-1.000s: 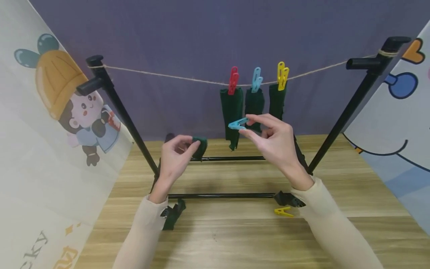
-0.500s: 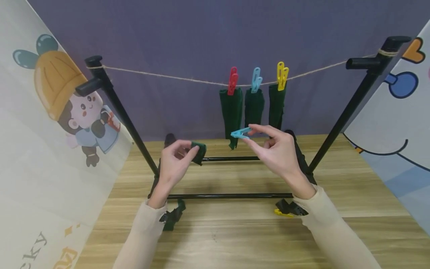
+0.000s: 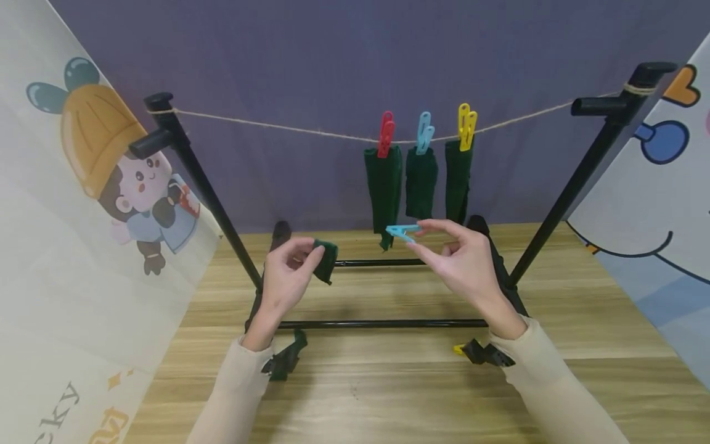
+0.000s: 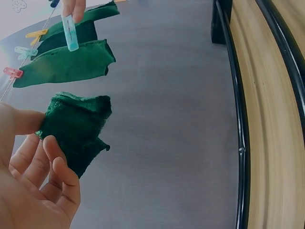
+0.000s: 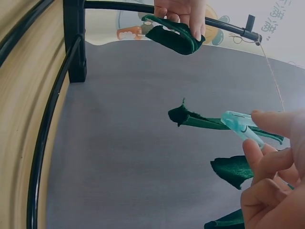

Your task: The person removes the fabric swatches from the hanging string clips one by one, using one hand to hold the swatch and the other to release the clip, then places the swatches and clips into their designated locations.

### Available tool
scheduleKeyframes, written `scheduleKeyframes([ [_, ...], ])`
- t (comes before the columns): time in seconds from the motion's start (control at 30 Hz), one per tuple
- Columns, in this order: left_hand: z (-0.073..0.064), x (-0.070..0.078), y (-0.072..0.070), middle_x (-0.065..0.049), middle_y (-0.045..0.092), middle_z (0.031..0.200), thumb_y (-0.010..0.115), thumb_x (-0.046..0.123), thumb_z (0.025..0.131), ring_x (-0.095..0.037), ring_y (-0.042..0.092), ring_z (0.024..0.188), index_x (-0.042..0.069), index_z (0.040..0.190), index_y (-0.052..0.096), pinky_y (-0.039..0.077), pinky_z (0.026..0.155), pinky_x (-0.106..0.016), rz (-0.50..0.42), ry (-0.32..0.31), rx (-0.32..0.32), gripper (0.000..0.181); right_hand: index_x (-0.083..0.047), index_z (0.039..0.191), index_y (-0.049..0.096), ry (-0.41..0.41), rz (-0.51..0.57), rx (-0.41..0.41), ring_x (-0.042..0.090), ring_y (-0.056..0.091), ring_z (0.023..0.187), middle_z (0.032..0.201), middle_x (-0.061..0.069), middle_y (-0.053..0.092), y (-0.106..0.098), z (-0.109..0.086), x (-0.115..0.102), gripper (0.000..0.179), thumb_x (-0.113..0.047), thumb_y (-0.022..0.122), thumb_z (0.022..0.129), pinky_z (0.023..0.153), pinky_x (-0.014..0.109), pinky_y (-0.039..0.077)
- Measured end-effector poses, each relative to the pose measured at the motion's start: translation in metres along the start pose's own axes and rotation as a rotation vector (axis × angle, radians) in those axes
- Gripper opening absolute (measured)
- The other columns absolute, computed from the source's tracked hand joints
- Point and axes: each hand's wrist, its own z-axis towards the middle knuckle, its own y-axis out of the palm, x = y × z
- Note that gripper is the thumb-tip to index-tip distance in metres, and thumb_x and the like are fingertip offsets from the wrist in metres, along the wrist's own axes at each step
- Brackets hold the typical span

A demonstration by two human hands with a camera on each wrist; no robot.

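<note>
My left hand (image 3: 285, 277) pinches a small dark green cloth (image 4: 78, 126) by one edge between thumb and fingers, and the rest of it hangs down. Between the thumb and forefinger of my right hand (image 3: 466, 265) is a light blue clothespin (image 3: 403, 232), held by its handle ends. Both hands are in front of and below a thin string line (image 3: 277, 127). On that line, a red clothespin (image 3: 385, 135), another blue clothespin (image 3: 424, 132) and a yellow clothespin (image 3: 466, 127) each hold up a dark green cloth piece, such as the left one (image 3: 383, 191).
A black frame post (image 3: 208, 191) at the left and another post (image 3: 571, 172) at the right carry the string. Two black crossbars run low across the frame. On the wooden table (image 3: 377, 394) lie a crumpled green cloth (image 3: 288, 357) and a partly hidden yellow clothespin (image 3: 458, 349).
Both hands have lowered a little, the left with the green cloth and the right with the blue clothespin. The right wrist now covers more of the yellow clothespin on the table.
</note>
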Motion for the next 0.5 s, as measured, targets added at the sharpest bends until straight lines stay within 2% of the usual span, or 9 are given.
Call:
scheduleKeyframes([
  [0.33,-0.006,-0.003,-0.003,-0.018,0.075,0.092,0.074,0.011,0.1,-0.007,0.066,0.078,0.002,0.109,0.078,0.055,0.071,-0.02,-0.031,-0.02,-0.026,0.014,-0.01,0.116,0.08,0.033,-0.008,0.004,0.004,0.036,0.037,0.103,0.011,0.081,-0.001,-0.011,0.007,0.034,-0.01,0.092,0.084,0.038,0.023,0.028],
  [0.5,-0.011,-0.004,-0.005,-0.012,0.073,0.093,0.077,0.011,0.098,-0.006,0.066,0.08,0.002,0.108,0.08,0.056,0.073,-0.019,-0.02,-0.028,-0.007,0.014,-0.009,0.117,0.079,0.046,-0.022,0.0,0.004,0.035,0.039,0.105,0.013,0.08,-0.002,-0.016,0.011,0.036,-0.011,0.092,0.084,0.038,0.024,0.028],
])
